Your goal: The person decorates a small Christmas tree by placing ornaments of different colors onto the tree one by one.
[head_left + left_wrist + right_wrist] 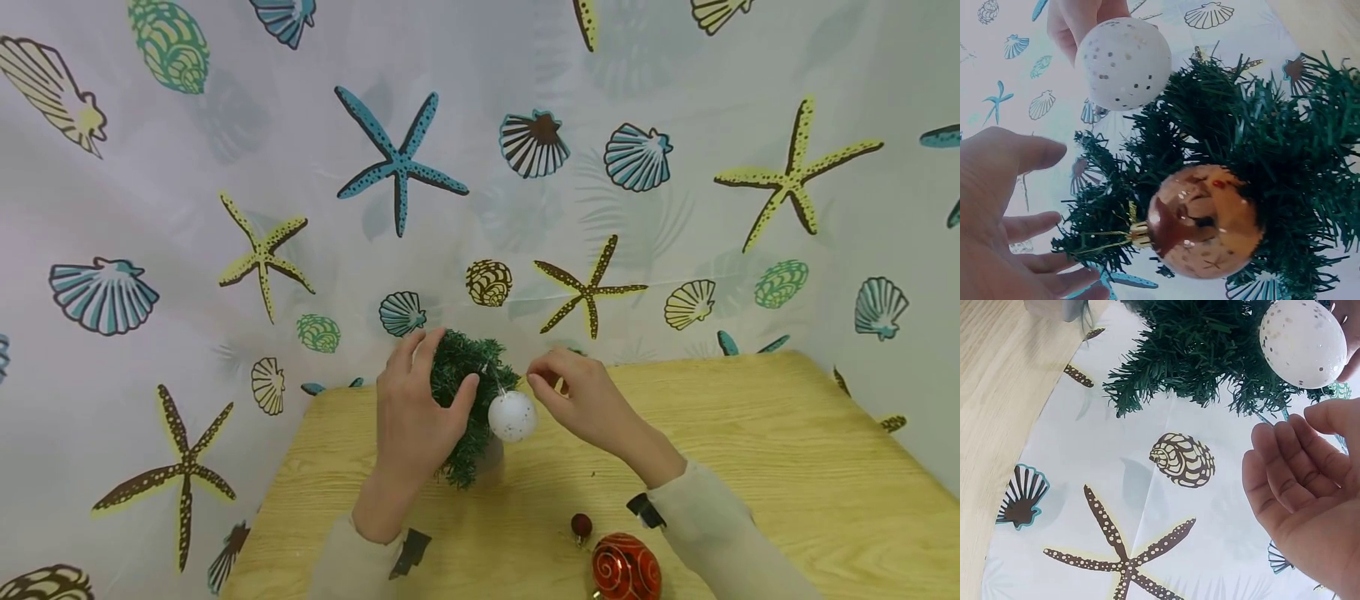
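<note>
A small green artificial Christmas tree stands on the table, its grey base partly hidden by branches. On its right side hangs a white bauble with shiny specks, on a thin clear loop. My left hand is at the tree's left side, fingers spread and apart from each other, holding nothing. My right hand is just right of the white bauble, its fingers loosely bent and nothing visible in them. A shiny copper-gold bauble with a gold cap hangs among the branches in the left wrist view; the head view hides it.
A large red bauble with swirl lines lies at the table's front, near my right sleeve. Beside it is a small dark red bauble. A white curtain printed with shells and starfish surrounds the wooden table.
</note>
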Demonstrator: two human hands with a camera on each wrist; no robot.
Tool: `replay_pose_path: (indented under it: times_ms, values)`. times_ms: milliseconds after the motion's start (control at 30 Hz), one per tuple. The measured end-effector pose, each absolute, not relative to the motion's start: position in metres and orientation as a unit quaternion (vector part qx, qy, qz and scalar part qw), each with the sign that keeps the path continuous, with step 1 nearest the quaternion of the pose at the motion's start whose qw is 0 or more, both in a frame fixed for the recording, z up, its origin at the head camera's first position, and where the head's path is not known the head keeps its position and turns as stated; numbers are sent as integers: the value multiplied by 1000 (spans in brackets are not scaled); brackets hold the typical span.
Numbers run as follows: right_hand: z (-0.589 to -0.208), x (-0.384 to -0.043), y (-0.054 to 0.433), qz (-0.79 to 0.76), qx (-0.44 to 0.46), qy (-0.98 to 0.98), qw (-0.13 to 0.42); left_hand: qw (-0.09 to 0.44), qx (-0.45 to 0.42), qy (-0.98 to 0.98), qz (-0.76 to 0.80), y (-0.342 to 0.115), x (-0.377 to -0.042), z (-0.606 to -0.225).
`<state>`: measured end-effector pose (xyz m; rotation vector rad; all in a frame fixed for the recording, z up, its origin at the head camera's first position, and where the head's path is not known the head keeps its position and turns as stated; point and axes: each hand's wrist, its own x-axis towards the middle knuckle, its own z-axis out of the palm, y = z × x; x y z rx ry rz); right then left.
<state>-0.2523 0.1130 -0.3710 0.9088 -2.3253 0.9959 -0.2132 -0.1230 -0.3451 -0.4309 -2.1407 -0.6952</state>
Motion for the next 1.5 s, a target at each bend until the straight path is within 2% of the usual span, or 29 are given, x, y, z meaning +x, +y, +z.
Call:
replay_pose_path:
  times_ms: [167, 400, 1033, 1333, 1500]
  values:
    - [-375, -250, 116, 364, 332, -842, 221, 369, -183, -863, -293, -127, -215, -350]
    - [-382, -250, 118, 366, 329, -841, 224, 345, -177, -864, -320, -130, -214, -357]
    - [-384, -248, 126, 357, 332, -840, 240, 369, -211, -847, -319, -133, -219, -361]
    - [-394, -244, 133, 360, 323, -851, 204, 371, -219, -844, -319, -133, -219, -361]
    - [-407, -239, 140, 359, 317, -863, 159, 367, -223, -844, -321, -133, -220, -362]
